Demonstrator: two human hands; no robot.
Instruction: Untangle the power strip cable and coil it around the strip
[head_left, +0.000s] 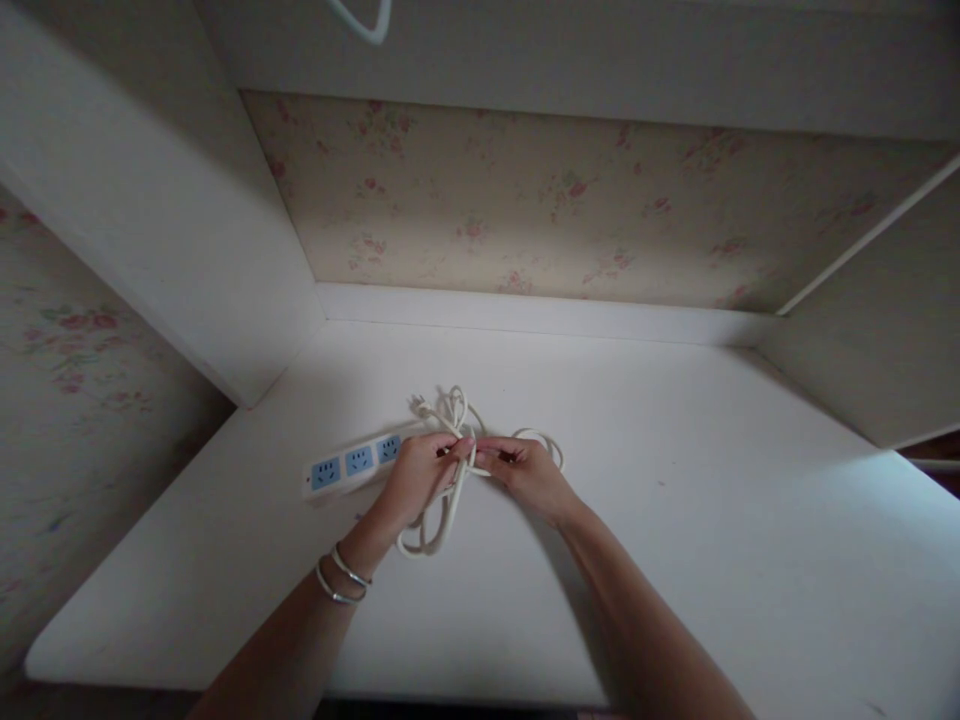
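A white power strip (337, 488) with blue socket faces lies at a slant on the white desk, its right end behind my left hand. Its off-white power cord (450, 520) is gathered in loops, some above and some below my hands. My left hand (420, 470) pinches the bundled cord between thumb and fingers. Close against it, my right hand (532, 478) is closed on the cord too, fingertips meeting the left ones at the bundle's middle. A cord loop curves out behind the right hand. The plug (418, 404) rests just beyond the left hand, prongs pointing left.
The white desk (720, 520) has a low back ledge (540, 314) and white side panels (157, 200) at left and right. Floral wallpaper (495, 200) covers the wall behind. A shelf (600, 60) crosses overhead, with a pale curved hook-like piece (375, 30) at the top.
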